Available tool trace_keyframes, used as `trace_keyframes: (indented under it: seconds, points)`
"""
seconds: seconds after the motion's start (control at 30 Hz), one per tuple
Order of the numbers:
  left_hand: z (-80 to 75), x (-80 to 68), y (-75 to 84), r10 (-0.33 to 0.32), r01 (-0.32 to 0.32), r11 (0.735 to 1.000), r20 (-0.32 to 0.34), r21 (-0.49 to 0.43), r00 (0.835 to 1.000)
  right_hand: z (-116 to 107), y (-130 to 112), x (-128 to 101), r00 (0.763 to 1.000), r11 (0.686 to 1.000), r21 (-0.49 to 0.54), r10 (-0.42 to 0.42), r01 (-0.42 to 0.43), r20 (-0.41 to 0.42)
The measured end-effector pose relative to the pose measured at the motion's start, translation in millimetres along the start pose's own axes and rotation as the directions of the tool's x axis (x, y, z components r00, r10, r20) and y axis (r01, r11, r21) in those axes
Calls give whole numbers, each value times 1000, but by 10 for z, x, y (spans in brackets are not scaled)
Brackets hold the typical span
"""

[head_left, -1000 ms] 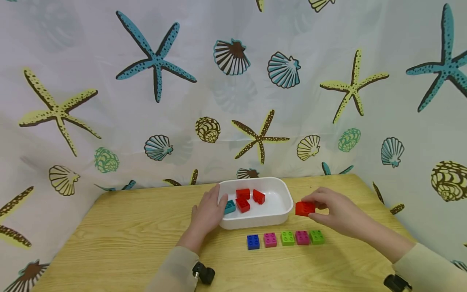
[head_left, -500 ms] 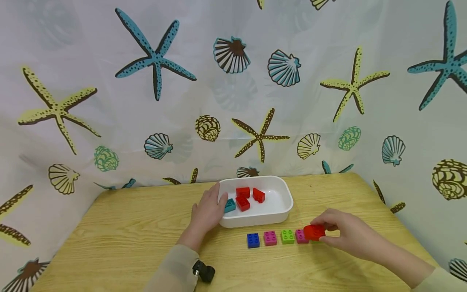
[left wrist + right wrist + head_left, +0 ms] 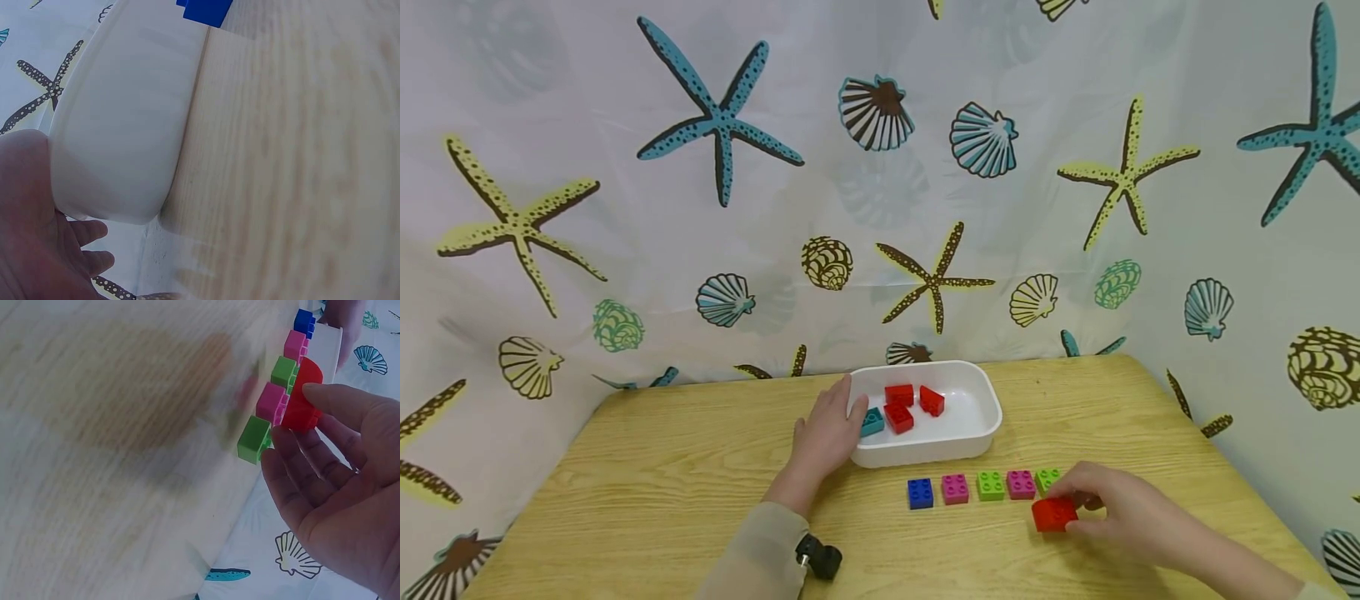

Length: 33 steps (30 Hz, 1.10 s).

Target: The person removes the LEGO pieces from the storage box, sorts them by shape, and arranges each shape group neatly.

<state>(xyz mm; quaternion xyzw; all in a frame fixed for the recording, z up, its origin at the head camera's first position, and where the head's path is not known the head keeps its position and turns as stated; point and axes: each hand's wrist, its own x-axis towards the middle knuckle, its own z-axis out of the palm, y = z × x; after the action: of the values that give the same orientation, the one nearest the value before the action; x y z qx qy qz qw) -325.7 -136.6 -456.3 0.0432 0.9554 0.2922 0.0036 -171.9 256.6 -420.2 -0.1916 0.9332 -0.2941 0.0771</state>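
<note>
Right hand (image 3: 1120,517) pinches the red brick (image 3: 1054,514) just in front of the row's right-end green brick (image 3: 1047,480), apparently to extend the line, while left hand (image 3: 824,433) lies flat-fingered against the white tray (image 3: 981,433), steadying it.

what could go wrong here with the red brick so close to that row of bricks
1. The right hand holds the red brick right beside the end green brick; a slip may knock the row crooked.
2. The left hand rests against the white tray; a push might slide it toward the blue brick.
</note>
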Motion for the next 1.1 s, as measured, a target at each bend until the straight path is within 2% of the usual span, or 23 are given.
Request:
trace_keyframes:
  seconds: [0.3, 0.73, 1.1]
  points:
    - [-20, -7, 11, -16, 16, 1000, 8, -7, 1000, 73, 61, -6, 1000, 1000, 7, 9, -9, 9]
    - [-23, -5, -6, -7, 7, 1000, 5, -4, 1000, 142, 114, 26, 999, 999, -20, 44, -44, 10]
    - [-18, -6, 3, -12, 12, 1000, 7, -6, 1000, 153, 160, 41, 1000, 999, -26, 28, -28, 12]
